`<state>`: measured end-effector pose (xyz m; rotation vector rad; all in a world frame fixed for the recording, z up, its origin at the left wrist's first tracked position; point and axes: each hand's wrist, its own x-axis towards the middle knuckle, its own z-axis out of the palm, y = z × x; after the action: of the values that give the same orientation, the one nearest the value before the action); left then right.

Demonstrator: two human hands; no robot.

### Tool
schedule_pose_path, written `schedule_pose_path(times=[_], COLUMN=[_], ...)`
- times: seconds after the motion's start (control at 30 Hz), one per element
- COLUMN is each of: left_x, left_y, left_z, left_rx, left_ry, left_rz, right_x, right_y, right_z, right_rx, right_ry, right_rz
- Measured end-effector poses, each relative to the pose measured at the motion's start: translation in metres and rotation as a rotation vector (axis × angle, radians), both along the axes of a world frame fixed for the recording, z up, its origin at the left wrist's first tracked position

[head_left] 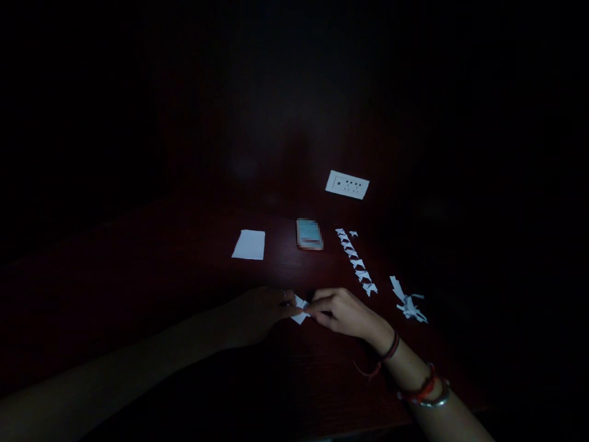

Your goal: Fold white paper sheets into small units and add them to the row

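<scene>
- On the far left, the left arm (138, 359) comes up from the bottom corner and reaches in over the dark red surface (280, 270). It is in dim light.
- Next is a flat white sheet of paper (250, 245). It lies by itself on the surface, farther away than the hands.
- The left hand (261, 314) has its thumb and fingers close together, holding the left side of a little folded paper. There is a ring (283, 295) on one finger.
- The little folded paper (300, 317) is white and sits between the two hands, just in front of the person. Fingers hide some of it.
- Behind it lies a small blue-green block (308, 233). It is too blurry to read.
- The right hand (339, 312) is curled up, with its finger and thumb tips together on the right side of the folded paper.
- Farther back is a white socket plate (347, 185) with little dark holes.
- A slanting row of small white folded pieces (358, 264) comes next, with one loose piece (353, 234) beside its far end.
- A dark string band (392, 347) is around the right wrist.
- A messy bunch of white paper strips (408, 306) lies past that hand.
- A red band (427, 388) and a shiny silver bangle (439, 400) circle the right arm lower down.
</scene>
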<state>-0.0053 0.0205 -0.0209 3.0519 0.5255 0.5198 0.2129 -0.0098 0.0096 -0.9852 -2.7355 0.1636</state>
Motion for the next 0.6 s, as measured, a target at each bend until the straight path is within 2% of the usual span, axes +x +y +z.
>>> schedule_pose_path(times=[0.37,0.6], left_x=[-0.0001,-0.0054], left_y=[0.0,-0.0016], left_z=[0.0003,0.0042], left_rx=[-0.007,-0.001], left_ry=[0.015,0.016], left_rz=[0.026,-0.018], right_x=[0.0013,0.0065], right_y=[-0.0011,0.0016], right_z=[0.0036,0.0019], right_rx=[0.002,0.077], right_ry=[-0.053,0.027], right_rz=[-0.001,-0.094])
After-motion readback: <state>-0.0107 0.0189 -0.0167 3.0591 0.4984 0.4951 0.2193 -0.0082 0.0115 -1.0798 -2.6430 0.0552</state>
